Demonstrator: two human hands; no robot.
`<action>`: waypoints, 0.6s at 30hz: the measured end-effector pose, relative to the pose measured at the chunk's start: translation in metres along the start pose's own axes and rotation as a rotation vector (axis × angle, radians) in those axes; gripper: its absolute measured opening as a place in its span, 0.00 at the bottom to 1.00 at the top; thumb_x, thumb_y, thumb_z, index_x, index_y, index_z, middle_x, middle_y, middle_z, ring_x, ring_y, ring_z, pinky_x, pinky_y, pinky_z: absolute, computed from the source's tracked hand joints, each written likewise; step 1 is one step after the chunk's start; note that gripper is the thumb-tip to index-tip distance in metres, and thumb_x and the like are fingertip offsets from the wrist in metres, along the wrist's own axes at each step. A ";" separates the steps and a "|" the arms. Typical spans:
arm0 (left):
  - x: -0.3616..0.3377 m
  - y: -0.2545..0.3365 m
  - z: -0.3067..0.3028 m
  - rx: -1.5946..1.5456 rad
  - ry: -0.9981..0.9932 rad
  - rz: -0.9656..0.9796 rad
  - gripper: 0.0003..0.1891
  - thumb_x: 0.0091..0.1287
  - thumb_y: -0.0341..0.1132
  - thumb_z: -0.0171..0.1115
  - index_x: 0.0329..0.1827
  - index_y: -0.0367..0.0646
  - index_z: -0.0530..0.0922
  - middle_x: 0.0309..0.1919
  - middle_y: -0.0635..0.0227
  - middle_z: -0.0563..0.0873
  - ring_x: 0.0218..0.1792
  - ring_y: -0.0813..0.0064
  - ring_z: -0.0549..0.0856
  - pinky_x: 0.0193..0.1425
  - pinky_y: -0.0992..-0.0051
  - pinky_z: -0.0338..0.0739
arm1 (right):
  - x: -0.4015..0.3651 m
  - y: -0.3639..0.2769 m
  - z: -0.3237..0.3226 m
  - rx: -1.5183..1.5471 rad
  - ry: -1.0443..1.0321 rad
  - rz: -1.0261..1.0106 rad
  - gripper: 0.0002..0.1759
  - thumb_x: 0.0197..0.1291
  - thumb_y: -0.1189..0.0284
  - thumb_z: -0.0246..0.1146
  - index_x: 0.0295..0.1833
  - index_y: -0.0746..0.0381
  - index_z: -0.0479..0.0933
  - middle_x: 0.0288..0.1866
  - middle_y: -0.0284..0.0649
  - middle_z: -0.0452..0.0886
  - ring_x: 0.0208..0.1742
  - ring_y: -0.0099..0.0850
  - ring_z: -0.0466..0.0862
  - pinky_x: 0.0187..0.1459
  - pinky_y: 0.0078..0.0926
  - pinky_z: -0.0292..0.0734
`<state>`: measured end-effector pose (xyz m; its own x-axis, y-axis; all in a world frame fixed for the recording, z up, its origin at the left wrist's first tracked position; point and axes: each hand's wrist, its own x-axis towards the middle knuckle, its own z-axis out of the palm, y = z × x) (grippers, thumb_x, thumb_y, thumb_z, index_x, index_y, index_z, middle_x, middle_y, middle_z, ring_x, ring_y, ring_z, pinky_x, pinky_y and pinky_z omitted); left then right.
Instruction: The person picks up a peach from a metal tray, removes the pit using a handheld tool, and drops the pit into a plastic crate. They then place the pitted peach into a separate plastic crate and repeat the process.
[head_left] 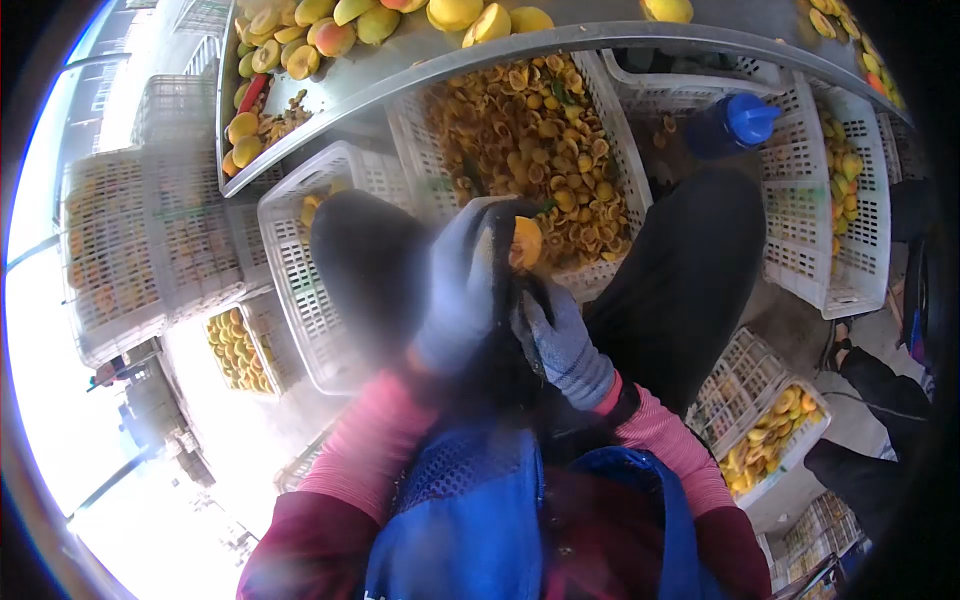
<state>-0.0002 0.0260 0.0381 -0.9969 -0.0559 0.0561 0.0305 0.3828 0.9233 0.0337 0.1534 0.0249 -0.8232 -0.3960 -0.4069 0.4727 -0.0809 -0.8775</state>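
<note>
Both my hands wear grey-blue gloves with dark palms and meet above my lap. My left hand (465, 280) is closed around a yellow-orange fruit piece (525, 243), which shows at its fingertips. Just below and to the right, my right hand (565, 345) has its fingers bent close to the left one; whether it holds anything is hidden. Beyond the hands stands a white crate (632, 150) of cut fruit pieces (520, 130) and peels. A metal table (400, 85) with whole and halved fruit (335, 38) crosses the top.
A white crate (300, 290) stands by my left knee. A blue-lidded bottle (745, 122) is beyond my right knee. More crates (830, 200) of fruit stand right, with stacked crates (150, 230) at left. A red-handled tool (255, 93) lies on the table. Another person's dark-clothed legs (880, 390) show far right.
</note>
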 end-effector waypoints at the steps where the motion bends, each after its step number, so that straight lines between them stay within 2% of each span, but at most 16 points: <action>1: 0.004 0.007 -0.001 -0.073 -0.028 -0.076 0.14 0.69 0.33 0.48 0.46 0.32 0.77 0.36 0.60 0.82 0.38 0.73 0.80 0.46 0.76 0.73 | 0.001 0.007 0.004 0.066 0.050 -0.114 0.17 0.67 0.65 0.53 0.51 0.67 0.71 0.35 0.42 0.78 0.34 0.30 0.77 0.38 0.31 0.73; 2: 0.006 0.010 -0.003 -0.145 -0.054 -0.155 0.15 0.70 0.34 0.46 0.46 0.31 0.77 0.36 0.63 0.82 0.39 0.77 0.79 0.48 0.78 0.72 | 0.001 0.011 0.005 0.179 0.026 -0.083 0.16 0.67 0.63 0.53 0.49 0.66 0.72 0.33 0.39 0.77 0.32 0.28 0.76 0.35 0.29 0.73; 3: 0.007 0.006 -0.006 -0.121 -0.101 -0.134 0.15 0.70 0.35 0.46 0.45 0.31 0.78 0.36 0.62 0.83 0.39 0.76 0.80 0.47 0.78 0.72 | 0.000 0.012 0.006 0.291 0.005 -0.049 0.16 0.67 0.62 0.53 0.48 0.65 0.73 0.31 0.37 0.76 0.29 0.26 0.75 0.32 0.27 0.72; 5: 0.013 -0.004 -0.013 -0.071 -0.203 -0.079 0.16 0.70 0.35 0.46 0.44 0.31 0.78 0.37 0.61 0.83 0.39 0.75 0.80 0.47 0.78 0.73 | 0.003 0.006 0.000 0.604 -0.176 0.294 0.15 0.67 0.60 0.53 0.43 0.61 0.74 0.27 0.33 0.74 0.23 0.23 0.72 0.24 0.23 0.69; 8: 0.010 -0.007 -0.012 -0.123 -0.218 -0.140 0.17 0.69 0.37 0.45 0.44 0.31 0.79 0.37 0.61 0.84 0.40 0.74 0.81 0.47 0.77 0.74 | 0.002 -0.005 -0.005 0.854 -0.385 0.522 0.21 0.67 0.49 0.50 0.38 0.56 0.70 0.17 0.29 0.64 0.10 0.19 0.58 0.11 0.18 0.56; 14: 0.010 -0.018 -0.014 -0.163 -0.288 -0.147 0.18 0.70 0.38 0.45 0.43 0.32 0.79 0.35 0.62 0.84 0.36 0.75 0.82 0.45 0.77 0.75 | 0.007 0.020 -0.004 1.574 -0.858 0.667 0.25 0.67 0.45 0.45 0.39 0.57 0.69 0.17 0.29 0.64 0.11 0.18 0.59 0.12 0.17 0.58; 15: 0.009 -0.022 -0.013 -0.194 -0.292 -0.151 0.18 0.71 0.38 0.45 0.43 0.32 0.79 0.35 0.63 0.84 0.36 0.75 0.82 0.44 0.77 0.75 | 0.008 0.023 -0.002 1.618 -0.906 0.641 0.25 0.68 0.45 0.44 0.40 0.58 0.69 0.18 0.29 0.65 0.12 0.18 0.60 0.12 0.17 0.58; 18: -0.001 -0.026 -0.006 -0.346 -0.116 -0.348 0.17 0.72 0.41 0.46 0.42 0.35 0.79 0.34 0.65 0.83 0.36 0.75 0.81 0.45 0.76 0.75 | 0.015 0.022 0.003 1.675 -1.033 0.511 0.26 0.68 0.45 0.43 0.41 0.58 0.70 0.19 0.29 0.65 0.13 0.19 0.62 0.13 0.17 0.60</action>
<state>0.0007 0.0107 0.0163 -0.9533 -0.0158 -0.3017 -0.3021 0.0308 0.9528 0.0328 0.1430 0.0001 -0.3832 -0.8711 0.3072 0.8227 -0.1708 0.5422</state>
